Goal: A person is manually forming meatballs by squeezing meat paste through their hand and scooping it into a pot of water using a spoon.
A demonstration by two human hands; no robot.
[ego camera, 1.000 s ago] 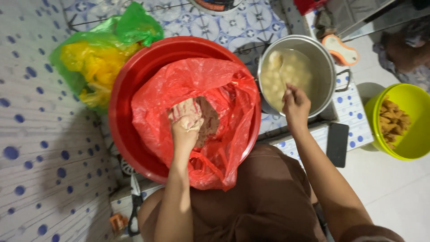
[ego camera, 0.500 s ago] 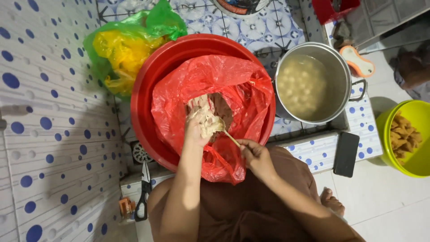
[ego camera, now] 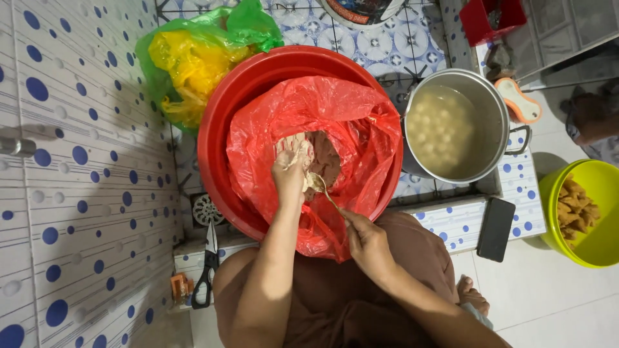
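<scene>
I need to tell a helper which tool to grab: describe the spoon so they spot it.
Find the big red basin lined with a red bag. The spoon slants from the right hand to the paste-covered left hand: thin, metal.

White wall tiles with blue dots; pale floor; patterned tiled counter.

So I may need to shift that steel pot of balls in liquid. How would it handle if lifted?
The steel pot is probably heavy and sloshy, being nearly full of cloudy liquid. Its side handle suggests lifting level; tilted, it would likely spill.
</scene>
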